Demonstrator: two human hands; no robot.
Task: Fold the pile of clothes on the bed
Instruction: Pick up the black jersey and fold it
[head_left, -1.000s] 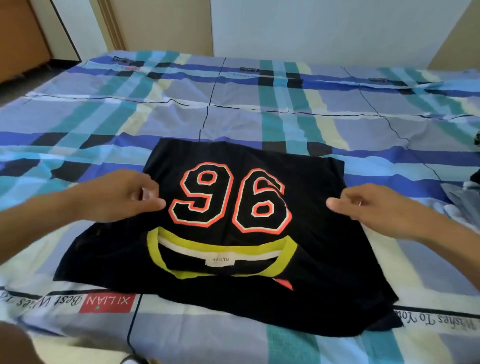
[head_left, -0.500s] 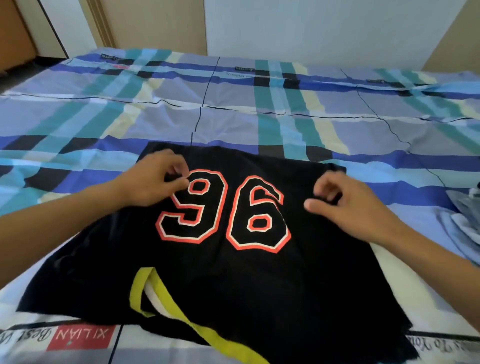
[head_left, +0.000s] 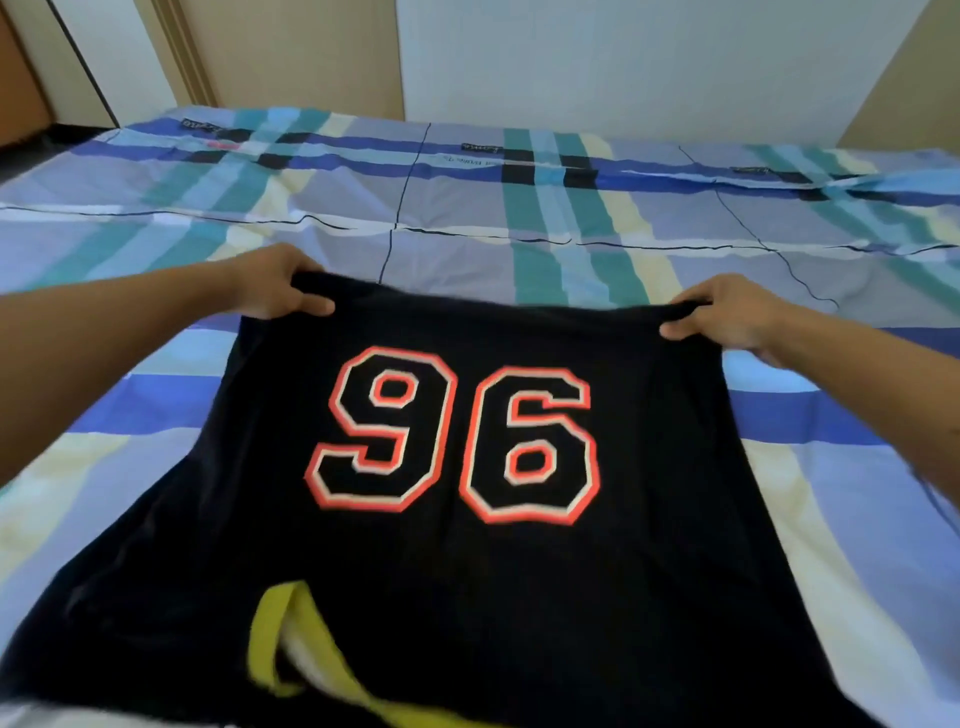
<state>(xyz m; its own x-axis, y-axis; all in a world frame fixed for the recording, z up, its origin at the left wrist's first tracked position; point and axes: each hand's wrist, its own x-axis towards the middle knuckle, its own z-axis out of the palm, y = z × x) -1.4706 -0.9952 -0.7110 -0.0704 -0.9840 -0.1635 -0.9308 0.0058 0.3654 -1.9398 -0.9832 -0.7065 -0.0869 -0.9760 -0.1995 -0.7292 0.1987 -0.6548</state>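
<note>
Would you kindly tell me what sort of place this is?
Probably a home bedroom: a bed under a plaid sheet fills the view, plain walls stand behind it, and a black shirt lies partly on it.

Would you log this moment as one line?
left hand: grips black shirt corner | right hand: grips other corner | far edge: raised

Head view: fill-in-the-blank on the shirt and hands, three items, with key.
The black shirt has a ____ collar band.
The printed digit nearer the left hand is ____.
The right hand grips the shirt's far corner beside the digit ____.
Missing words: yellow; 9; 6.
</note>
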